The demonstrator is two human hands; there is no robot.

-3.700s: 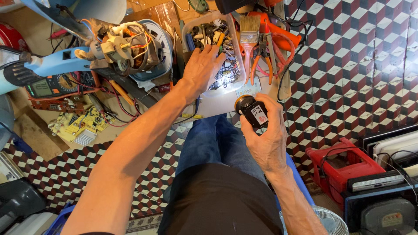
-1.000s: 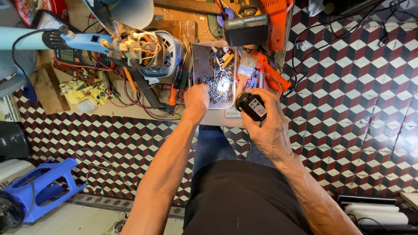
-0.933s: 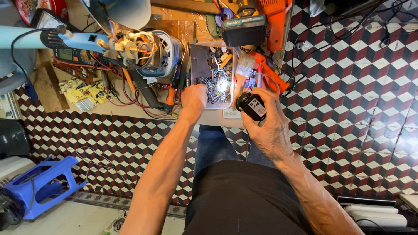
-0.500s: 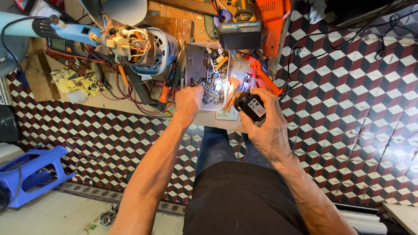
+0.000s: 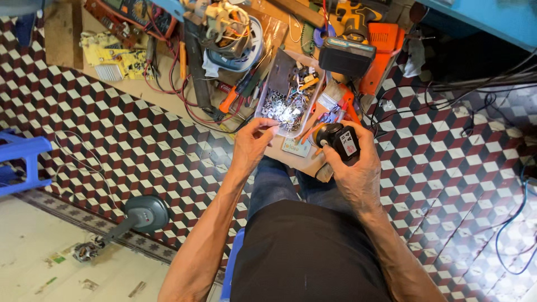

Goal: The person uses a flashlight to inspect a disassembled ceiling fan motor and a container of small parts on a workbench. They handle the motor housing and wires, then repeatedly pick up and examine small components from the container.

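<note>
left hand (image 5: pixel 253 146) pinches a small bit over the screw tray (image 5: pixel 288 100) | right hand (image 5: pixel 353 168) grips black motor (image 5: pixel 340 141) | hold it steady

A cordless drill (image 5: pixel 354 42) with a dark battery block lies at the far edge of the low wooden counter (image 5: pixel 162 95), touching an orange case (image 5: pixel 379 61) at its right. Toward the counter's left end sits a yellow circuit board (image 5: pixel 114 56), with a multimeter (image 5: pixel 137 10) beyond it and red leads (image 5: pixel 168 78) trailing across the wood. Near the middle, a wound motor (image 5: pixel 229 33) rests inside a blue-rimmed housing, an orange-handled screwdriver (image 5: pixel 235 96) just beside it. On the patterned tile floor (image 5: pixel 140 151), black cables (image 5: pixel 475 92) run off to the right. A blue plastic stool (image 5: pixel 22 162) stands at the left, and a round grey fan base (image 5: pixel 146 214) lies near the floor's border.
</note>
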